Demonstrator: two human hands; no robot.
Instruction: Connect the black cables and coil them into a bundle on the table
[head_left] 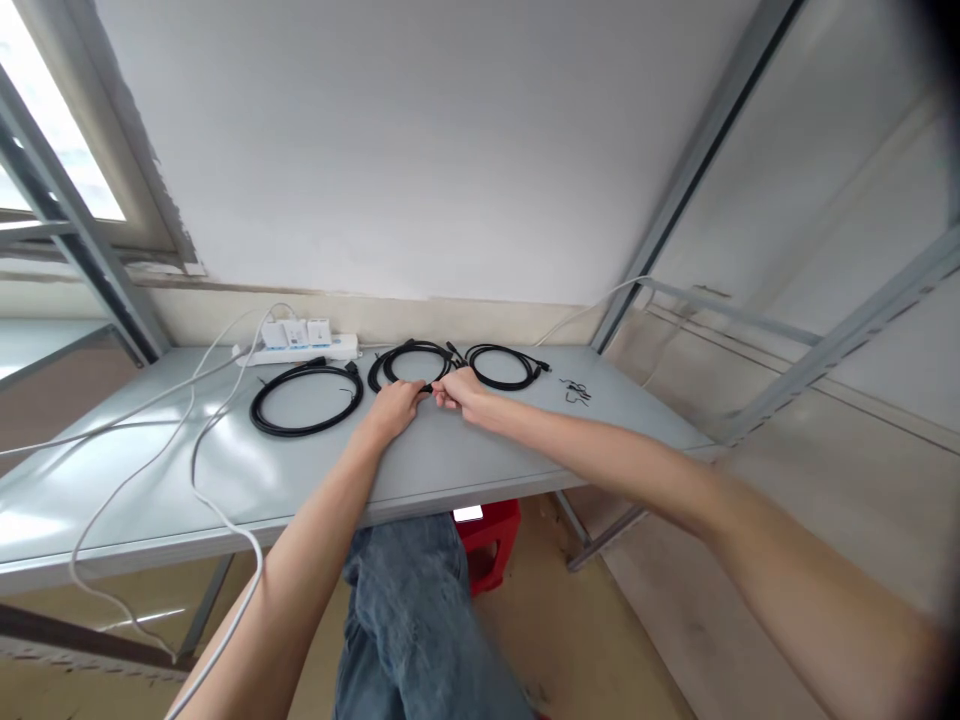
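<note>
Three coils of black cable lie on the grey table. The middle coil (411, 347) is at the front of both hands, its near edge partly hidden by them. My left hand (396, 408) is closed on the near side of this cable, with a short black piece showing at its fingertips. Close beside it, my right hand (459, 389) is closed in a pinch; what its fingers hold is too small to make out. The left coil (306, 398) and the right coil (507, 367) rest flat, touched by neither hand. Several small black wire ties (576, 391) lie to the right.
A white power strip (300, 350) with plugged-in white adapters stands along the wall. White cords (196, 440) cross the table's left side and hang over its front edge. Metal posts (637, 240) rise at both ends. A red stool (491, 540) stands beneath.
</note>
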